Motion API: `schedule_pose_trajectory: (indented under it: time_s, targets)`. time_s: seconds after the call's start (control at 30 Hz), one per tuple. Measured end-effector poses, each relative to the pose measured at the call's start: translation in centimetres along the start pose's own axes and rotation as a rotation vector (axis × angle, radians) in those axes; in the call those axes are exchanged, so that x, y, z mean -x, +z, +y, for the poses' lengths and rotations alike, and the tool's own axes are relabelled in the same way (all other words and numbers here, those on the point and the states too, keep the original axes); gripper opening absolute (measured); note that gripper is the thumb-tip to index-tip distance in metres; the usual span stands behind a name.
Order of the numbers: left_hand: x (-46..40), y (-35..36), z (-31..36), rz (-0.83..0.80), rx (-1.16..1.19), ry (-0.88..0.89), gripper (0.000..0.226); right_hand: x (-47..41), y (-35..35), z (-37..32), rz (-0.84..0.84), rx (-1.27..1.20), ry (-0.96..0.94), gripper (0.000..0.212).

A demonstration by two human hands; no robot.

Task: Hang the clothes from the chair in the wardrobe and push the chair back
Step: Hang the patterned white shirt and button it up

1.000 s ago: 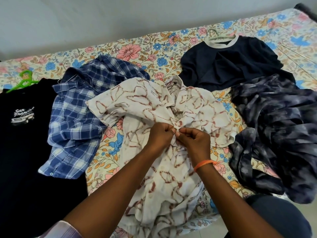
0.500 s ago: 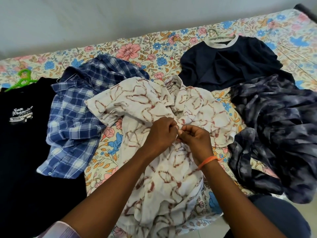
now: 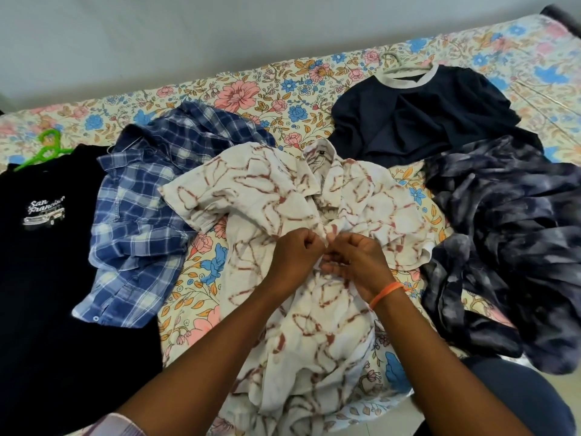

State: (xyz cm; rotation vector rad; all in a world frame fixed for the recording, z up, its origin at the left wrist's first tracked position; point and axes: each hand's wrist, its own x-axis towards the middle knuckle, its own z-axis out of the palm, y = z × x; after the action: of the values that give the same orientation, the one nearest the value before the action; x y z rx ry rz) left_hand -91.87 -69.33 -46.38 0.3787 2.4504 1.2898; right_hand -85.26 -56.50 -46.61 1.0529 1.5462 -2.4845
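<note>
Cream shirt (image 3: 283, 196) lies centre on the floral sheet (image 3: 245, 96). Left hand (image 3: 294, 258) and right hand (image 3: 358, 262) both pinch its front placket, fingertips touching. Plaid shirt (image 3: 141, 209) at 9 o'clock; navy tee (image 3: 418, 118) at 1 o'clock; tie-dye garment (image 3: 515, 234) at 3 o'clock.
</note>
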Motion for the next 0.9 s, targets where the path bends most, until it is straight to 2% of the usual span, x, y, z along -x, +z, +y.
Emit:
schedule_pose_trajectory:
  time_s: [0.03, 0.1, 0.17, 0.2, 0.27, 0.33, 0.4, 0.43, 0.57, 0.63, 0.73, 0.83, 0.9]
  targets:
    - [0.1, 0.1, -0.1, -0.028, -0.056, 0.014, 0.031, -0.2, -0.1, 0.3, 0.065, 0.171, -0.051, 0.02]
    - [0.3, 0.4, -0.9, -0.101, -0.305, 0.048, 0.028, -1.1, -0.5, 1.3, 0.242, 0.685, -0.243, 0.014]
    - [0.7, 0.5, -1.9, -0.062, -0.612, 0.144, 0.019, -1.5, -0.5, 1.6, 0.338, 1.036, -0.42, 0.014]
    - [0.8, 0.4, -2.2, -0.019, -0.732, 0.203, 0.015, -1.9, -0.4, 1.6, 0.34, 1.099, -0.527, 0.022]
    - [0.3, 0.5, -2.2, 0.011, -0.856, 0.353, 0.024, -2.8, 0.3, 0.8, 0.282, 1.125, -0.728, 0.031]
    - [-1.0, 0.6, -1.7, 0.033, -0.758, 0.511, 0.032, -3.7, 0.8, 0.3, 0.139, 1.172, -0.805, 0.033]
    - [-2.6, 0.5, -0.9, 0.009, -0.606, 0.563, 0.027, -4.4, 0.7, 0.6, 0.059, 1.218, -0.74, 0.027]
    - [-3.3, 0.5, -0.6, 0.009, -0.565, 0.537, 0.022, -4.6, 0.5, 0.8, 0.086, 1.235, -0.688, 0.026]
    - [-6.1, 0.9, -0.9, -0.031, -0.613, 0.256, 0.024, -5.0, -0.6, 0.6, 0.252, 1.203, -0.541, 0.023]
    - [-6.8, 1.1, -1.7, -0.091, -0.61, 0.195, 0.017, -5.1, -0.6, 0.1, 0.314, 1.243, -0.496, 0.021]
    - [-6.9, 1.6, -2.7, -0.1, -0.555, 0.152, 0.017, -5.1, -0.6, 0.4, 0.409, 1.311, -0.467, 0.025]
    - [-6.9, 2.0, -2.4, -0.054, -0.463, 0.065, 0.018, -5.5, -1.0, 0.6, 0.441, 1.187, -0.449, 0.026]
    - [-7.0, 2.1, -2.4, -0.027, -0.394, -0.001, 0.018, -5.6, -1.1, 0.6, 0.428, 1.143, -0.419, 0.037]
